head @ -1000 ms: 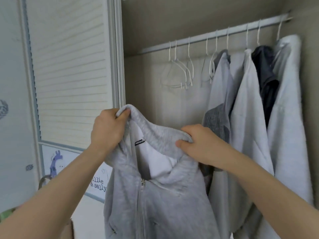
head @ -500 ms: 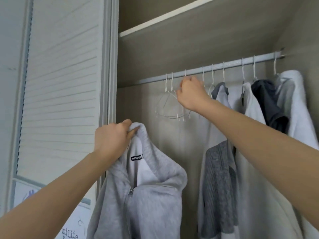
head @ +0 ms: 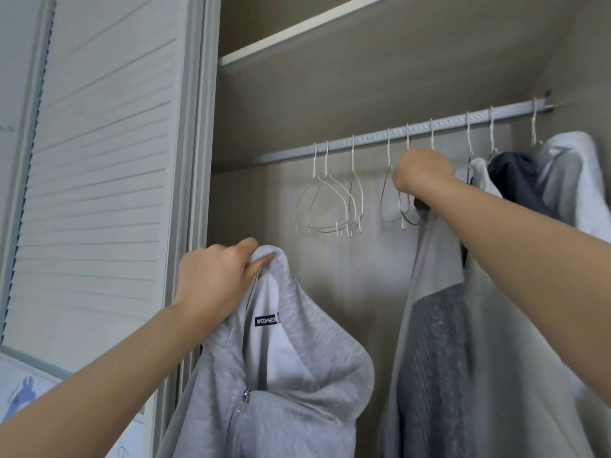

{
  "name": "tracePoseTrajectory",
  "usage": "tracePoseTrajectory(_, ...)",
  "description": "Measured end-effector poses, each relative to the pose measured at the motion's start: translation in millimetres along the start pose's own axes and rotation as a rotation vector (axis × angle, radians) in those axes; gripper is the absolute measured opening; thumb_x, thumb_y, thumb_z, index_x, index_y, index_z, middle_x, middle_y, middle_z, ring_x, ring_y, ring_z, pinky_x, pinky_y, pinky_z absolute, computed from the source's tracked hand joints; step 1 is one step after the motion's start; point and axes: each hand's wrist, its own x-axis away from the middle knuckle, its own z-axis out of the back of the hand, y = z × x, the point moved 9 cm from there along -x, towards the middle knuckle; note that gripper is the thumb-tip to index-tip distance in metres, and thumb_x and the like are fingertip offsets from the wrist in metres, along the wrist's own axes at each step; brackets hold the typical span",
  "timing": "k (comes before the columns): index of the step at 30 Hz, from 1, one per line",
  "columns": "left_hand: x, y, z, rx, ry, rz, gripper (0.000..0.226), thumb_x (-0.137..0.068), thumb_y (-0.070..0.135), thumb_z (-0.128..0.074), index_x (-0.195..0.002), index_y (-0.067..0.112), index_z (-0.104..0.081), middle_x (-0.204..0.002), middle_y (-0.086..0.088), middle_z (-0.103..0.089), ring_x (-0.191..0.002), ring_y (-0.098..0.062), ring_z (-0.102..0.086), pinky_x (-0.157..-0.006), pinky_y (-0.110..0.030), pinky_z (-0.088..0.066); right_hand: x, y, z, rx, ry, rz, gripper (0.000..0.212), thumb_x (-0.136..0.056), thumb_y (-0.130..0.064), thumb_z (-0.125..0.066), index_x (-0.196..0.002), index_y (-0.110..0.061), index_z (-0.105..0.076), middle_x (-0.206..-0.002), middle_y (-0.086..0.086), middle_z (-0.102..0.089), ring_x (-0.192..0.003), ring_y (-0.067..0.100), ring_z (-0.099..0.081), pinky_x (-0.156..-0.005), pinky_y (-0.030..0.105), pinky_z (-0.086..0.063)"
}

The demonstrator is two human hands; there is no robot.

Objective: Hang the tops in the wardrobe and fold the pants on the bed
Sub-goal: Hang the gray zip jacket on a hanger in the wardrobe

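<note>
My left hand (head: pixel 216 279) grips the collar of a light grey zip-up top (head: pixel 297 375), which hangs down from it in front of the open wardrobe. My right hand (head: pixel 421 173) is raised to the silver rail (head: pixel 370 140) and holds an empty white wire hanger (head: pixel 401 209) just below its hook. Three more empty white hangers (head: pixel 330 206) hang to the left of that hand.
Several tops hang on the right part of the rail: a grey and white top (head: pixel 436 342), a dark top (head: pixel 515 180) and a white one (head: pixel 568 173). A louvred wardrobe door (head: pixel 99 160) stands at the left. A shelf (head: pixel 297 31) runs above the rail.
My right hand let go of the top's collar, rose to the rail and took hold of a hanger. The left hand keeps holding the top. The view tilted upward.
</note>
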Motion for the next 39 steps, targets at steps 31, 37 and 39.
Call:
tracePoseTrajectory(31, 30.2, -4.4, -25.8, 0.0, -0.109, 0.02, 0.056, -0.088, 0.063, -0.026, -0.064, 0.019, -0.05, -0.042, 0.0, -0.048, -0.041, -0.03, -0.053, -0.041, -0.027, -0.039, -24.2, -20.1, -27.0, -0.862, -0.217, -0.069, 0.035, -0.09, -0.009, -0.039, -0.121, 0.003, -0.051, -0.119, 0.023, -0.06, -0.102, 0.037, -0.061, -0.087, 0.048, -0.048)
tracePoseTrajectory(37, 31.3, -9.3, -27.5, 0.007, -0.175, 0.075, 0.042, -0.091, 0.057, -0.048, -0.066, 0.023, -0.043, -0.048, 0.001, -0.05, -0.049, -0.031, -0.057, -0.045, -0.027, -0.035, -22.6, -16.7, -2.9, -0.935, -0.135, -0.043, 0.024, -0.091, -0.008, -0.041, -0.11, -0.004, -0.055, -0.103, 0.016, -0.058, -0.086, 0.025, -0.055, -0.062, 0.03, -0.041)
tracePoseTrajectory(39, 33.4, -7.3, -27.3, 0.012, -0.192, 0.07, 0.042, -0.09, 0.055, -0.051, -0.065, 0.022, -0.043, -0.046, 0.001, -0.049, -0.047, -0.031, -0.055, -0.044, -0.026, -0.034, -16.6, -15.3, 1.8, -0.932, -0.129, -0.038, 0.016, -0.091, -0.007, -0.04, -0.097, -0.005, -0.055, -0.101, 0.017, -0.056, -0.086, 0.026, -0.053, -0.07, 0.036, -0.047)
